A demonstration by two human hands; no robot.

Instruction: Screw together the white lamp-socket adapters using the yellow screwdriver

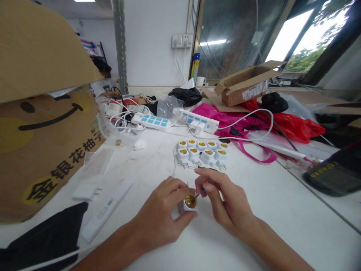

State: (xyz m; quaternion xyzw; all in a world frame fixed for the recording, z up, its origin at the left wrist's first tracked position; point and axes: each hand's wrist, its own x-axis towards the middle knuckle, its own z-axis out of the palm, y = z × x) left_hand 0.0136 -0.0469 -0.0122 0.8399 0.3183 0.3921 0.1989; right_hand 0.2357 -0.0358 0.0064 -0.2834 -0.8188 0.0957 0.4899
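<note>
My left hand (159, 214) grips a white lamp socket adapter (189, 203) with its brass-lined opening facing up. My right hand (222, 197) pinches a small screwdriver (199, 195), and its thin shaft reaches to the socket's mouth. The fingertips of my two hands nearly meet above the socket. Several similar white sockets with brass centres and metal prongs (201, 151) stand grouped on the white table (262, 210), just beyond my hands.
Two white-and-blue power strips (151, 121) and tangled white cables lie beyond the sockets. A large printed cardboard box (42, 150) fills the left side. A pink bag (222, 116), a red plastic bag (290, 124) and an open cardboard box (245, 86) sit at the back right.
</note>
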